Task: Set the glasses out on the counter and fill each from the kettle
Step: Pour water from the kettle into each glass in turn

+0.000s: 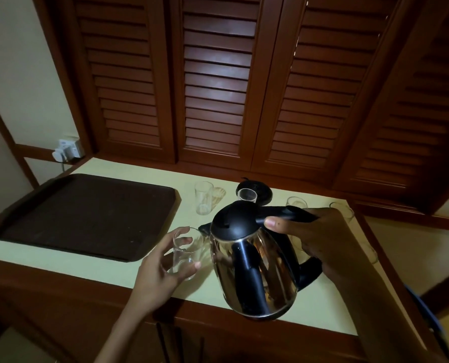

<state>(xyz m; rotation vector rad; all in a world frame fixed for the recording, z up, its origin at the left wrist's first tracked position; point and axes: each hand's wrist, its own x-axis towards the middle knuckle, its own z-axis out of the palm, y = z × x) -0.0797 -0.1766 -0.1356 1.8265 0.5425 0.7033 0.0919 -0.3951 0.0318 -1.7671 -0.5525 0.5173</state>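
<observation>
Head view: Left hand [163, 268] is curling around the held glass [185, 254], thumb on the near side and fingers wrapping the far side. The held glass is sitting low near the front edge of the counter [322, 310]; cannot tell if its base is touching the surface. Right hand [320, 231] is gripping the black handle of the kettle [252, 268], thumb pressing along the top of the handle. The kettle, steel body with a black lid, is tilting left, with its spout pointing at the rim of the held glass, just beside it. Cannot tell if water is running or if any is in the glass.

Tall glass [203, 197] is standing upright at the back of the counter, just right of the tray [87, 213]. Second glass [247, 195] is standing in front of the kettle base [264, 196], overlapping it in view. Third glass [296, 203] and fourth glass [342, 208] are standing further right, partly hidden behind the handle and right hand. The dark tray is lying flat on the left half of the counter. A wall socket [70, 150] with a plug is sitting at the back left corner. Wooden shutters [215, 82] are running along behind the counter.
</observation>
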